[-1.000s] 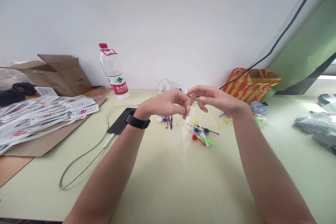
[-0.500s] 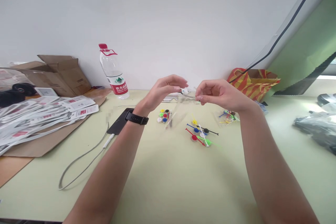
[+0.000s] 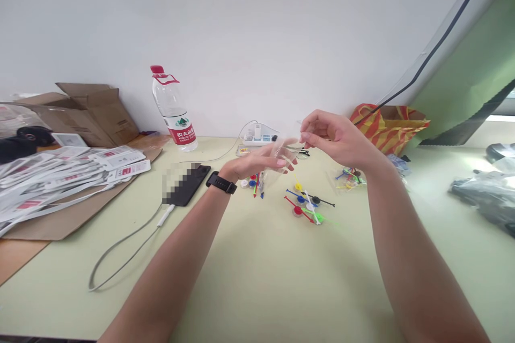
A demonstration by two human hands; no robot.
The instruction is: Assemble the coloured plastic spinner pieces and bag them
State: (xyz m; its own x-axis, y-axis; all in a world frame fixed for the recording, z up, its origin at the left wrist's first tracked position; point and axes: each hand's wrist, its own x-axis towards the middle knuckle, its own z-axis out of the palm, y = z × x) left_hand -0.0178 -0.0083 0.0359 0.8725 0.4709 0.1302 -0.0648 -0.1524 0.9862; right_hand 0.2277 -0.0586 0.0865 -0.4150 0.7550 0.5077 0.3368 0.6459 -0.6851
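My right hand [image 3: 333, 136] is raised above the table and pinches the top edge of a small clear plastic bag [image 3: 286, 153]. My left hand [image 3: 257, 165], with a black watch [image 3: 220, 183] on the wrist, lies lower with its fingers stretched out at the bag's lower end. Under the hands, coloured plastic ties with round heads [image 3: 308, 203] lie loose on the pale green table [image 3: 257, 278]. A second small bunch of coloured pieces [image 3: 252, 182] sits just below my left hand.
A water bottle [image 3: 174, 110] stands at the wall. A black phone [image 3: 185, 185] with a white cable [image 3: 124, 252] lies to the left, beside a pile of white tags [image 3: 60, 174] and cardboard boxes [image 3: 86, 112]. A power strip [image 3: 259, 136], a striped bag [image 3: 384, 128] and bagged ties [image 3: 349, 178] lie behind.
My left hand has let go of the bag's top and dropped lower with its fingers stretched out. My right hand stays raised and keeps its pinch on the bag.
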